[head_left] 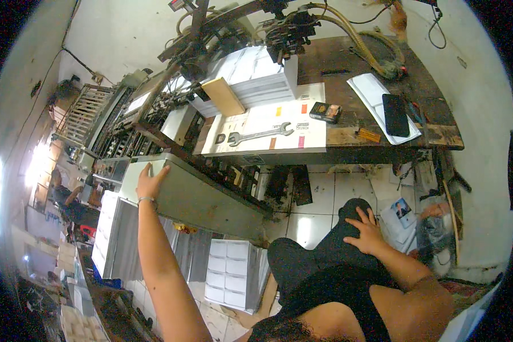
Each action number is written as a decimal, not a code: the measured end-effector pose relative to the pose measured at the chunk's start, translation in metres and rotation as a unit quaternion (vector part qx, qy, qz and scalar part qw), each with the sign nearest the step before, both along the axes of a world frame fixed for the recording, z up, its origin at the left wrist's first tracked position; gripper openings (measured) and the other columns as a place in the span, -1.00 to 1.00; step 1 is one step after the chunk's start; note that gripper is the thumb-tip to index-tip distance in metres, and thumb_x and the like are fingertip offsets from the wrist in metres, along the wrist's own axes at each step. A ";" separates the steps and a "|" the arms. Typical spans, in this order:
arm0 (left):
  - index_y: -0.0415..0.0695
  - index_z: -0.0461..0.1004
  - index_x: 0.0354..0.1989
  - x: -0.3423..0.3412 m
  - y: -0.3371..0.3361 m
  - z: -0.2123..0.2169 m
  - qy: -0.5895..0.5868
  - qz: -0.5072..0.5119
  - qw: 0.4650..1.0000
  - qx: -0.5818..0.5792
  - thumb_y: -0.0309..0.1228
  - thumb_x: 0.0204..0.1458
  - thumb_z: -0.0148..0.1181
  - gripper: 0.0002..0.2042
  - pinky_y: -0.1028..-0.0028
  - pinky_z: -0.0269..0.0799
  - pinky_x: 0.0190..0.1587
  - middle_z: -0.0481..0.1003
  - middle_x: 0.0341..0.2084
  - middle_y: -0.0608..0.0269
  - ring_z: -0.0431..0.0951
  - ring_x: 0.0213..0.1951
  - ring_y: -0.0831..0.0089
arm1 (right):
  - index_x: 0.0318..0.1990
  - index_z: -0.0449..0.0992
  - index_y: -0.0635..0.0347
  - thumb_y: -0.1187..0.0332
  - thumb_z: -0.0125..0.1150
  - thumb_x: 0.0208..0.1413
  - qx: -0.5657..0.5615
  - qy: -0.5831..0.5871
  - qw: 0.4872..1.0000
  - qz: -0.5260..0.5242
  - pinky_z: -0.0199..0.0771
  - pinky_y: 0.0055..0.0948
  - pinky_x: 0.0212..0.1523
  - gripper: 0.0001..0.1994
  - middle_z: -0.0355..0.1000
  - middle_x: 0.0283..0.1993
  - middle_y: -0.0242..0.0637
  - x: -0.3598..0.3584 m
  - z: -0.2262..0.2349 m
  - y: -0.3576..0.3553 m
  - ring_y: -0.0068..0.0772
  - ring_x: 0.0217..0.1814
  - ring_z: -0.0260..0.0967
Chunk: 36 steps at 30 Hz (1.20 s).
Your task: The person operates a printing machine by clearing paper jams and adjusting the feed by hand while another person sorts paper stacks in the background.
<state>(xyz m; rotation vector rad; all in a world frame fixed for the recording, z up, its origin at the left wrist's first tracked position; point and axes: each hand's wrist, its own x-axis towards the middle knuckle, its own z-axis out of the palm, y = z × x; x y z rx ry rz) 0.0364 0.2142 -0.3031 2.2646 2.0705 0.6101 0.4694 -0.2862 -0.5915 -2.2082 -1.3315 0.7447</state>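
Note:
My left hand (151, 183) reaches forward and rests on the top edge of a grey-green machine panel (211, 199), thumb and fingers apart, with nothing in it. A thin bracelet circles that wrist. My right hand (366, 232) lies with spread fingers on my dark-trousered knee (354, 208); it holds nothing. Below my left arm stands a tall stack of printed sheets (111, 239). Another stack of printed paper (231, 271) sits low between that arm and my legs.
On the wooden table (376, 54) lie an open-end wrench (262, 134), a small dark box (325, 112), a phone (395, 115) on papers, and a paper stack (262, 71). Hoses (359, 43) hang above. Another person (68, 196) sits far left. A plastic bag (433, 228) lies at right.

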 end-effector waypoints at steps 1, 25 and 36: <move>-0.03 0.37 0.44 -0.001 0.001 0.000 -0.001 0.001 1.000 -0.004 0.39 -0.19 0.38 0.04 -0.17 -0.04 0.48 0.35 0.42 0.03 0.34 0.43 0.05 | 0.33 0.55 -0.28 -0.06 0.55 -0.07 0.001 0.001 1.000 -0.001 -0.11 0.36 0.56 -0.28 -0.07 0.68 -0.12 0.000 0.000 0.000 0.29 0.71 -0.33; -0.01 0.35 0.46 0.005 -0.005 0.003 0.012 0.006 1.000 -0.004 0.41 -0.20 0.39 0.06 -0.19 -0.12 0.51 0.35 0.42 0.03 0.33 0.43 0.01 | 0.30 0.57 -0.26 -0.04 0.56 -0.10 0.018 -0.002 1.000 -0.009 -0.06 0.33 0.56 -0.30 -0.04 0.67 -0.12 0.001 -0.005 0.001 0.30 0.71 -0.31; -0.01 0.36 0.45 0.000 0.001 -0.001 0.009 -0.001 1.000 -0.001 0.43 -0.21 0.37 0.07 -0.24 -0.12 0.50 0.34 0.43 0.04 0.33 0.43 0.02 | 0.32 0.54 -0.25 -0.08 0.55 -0.08 0.017 0.012 1.000 -0.006 -0.14 0.39 0.56 -0.27 -0.08 0.68 -0.10 0.003 -0.014 0.000 0.32 0.71 -0.35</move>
